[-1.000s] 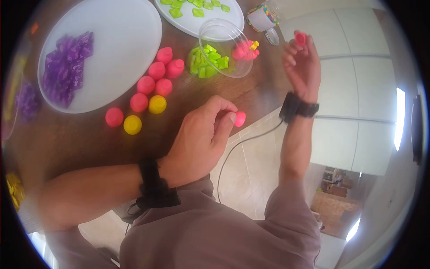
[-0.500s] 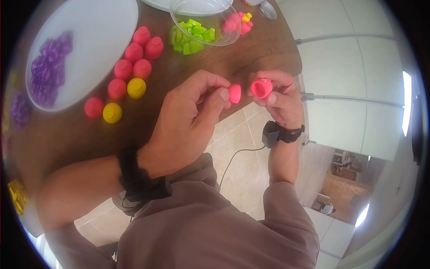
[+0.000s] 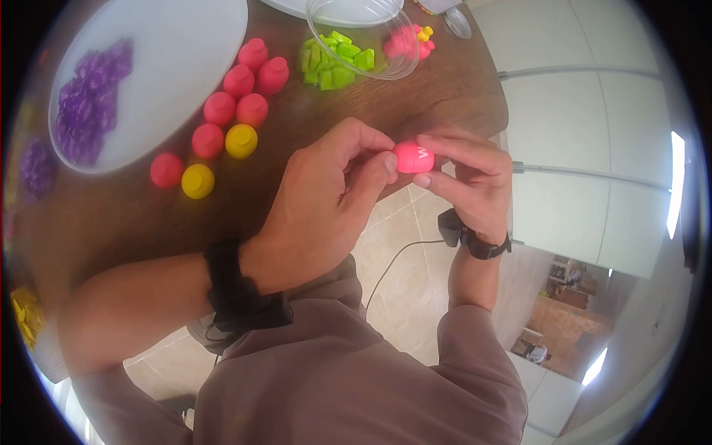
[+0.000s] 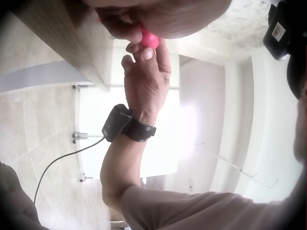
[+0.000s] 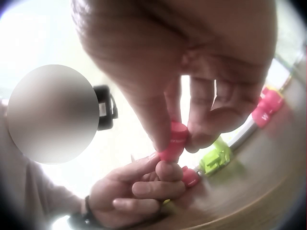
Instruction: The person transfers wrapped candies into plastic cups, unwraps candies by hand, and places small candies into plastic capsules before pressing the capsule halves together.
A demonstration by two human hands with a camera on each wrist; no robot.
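In the head view, a small round pink plastic capsule (image 3: 414, 157) with a white letter on its side is held between both hands, over the table's front edge. A seam runs around it where its two halves meet. My left hand (image 3: 315, 196) pinches the left half between thumb and index finger. From the other side, the thumb and fingers of my right hand (image 3: 478, 178) grip the lettered half. The right wrist view shows the pink capsule (image 5: 175, 139) close up, fingertips of both hands on it.
Several pink capsules (image 3: 219, 109) and two yellow capsules (image 3: 241, 141) stand on the wooden table (image 3: 119, 222). Behind are a white plate (image 3: 185, 44) with purple wrapped pieces (image 3: 93, 100), green pieces (image 3: 337, 63), a clear plastic bowl (image 3: 406, 70) and more pink pieces (image 3: 400, 44).
My right hand has come down and left from the far right, bringing its open pink half against the half in my left hand. The two separate halves now meet.
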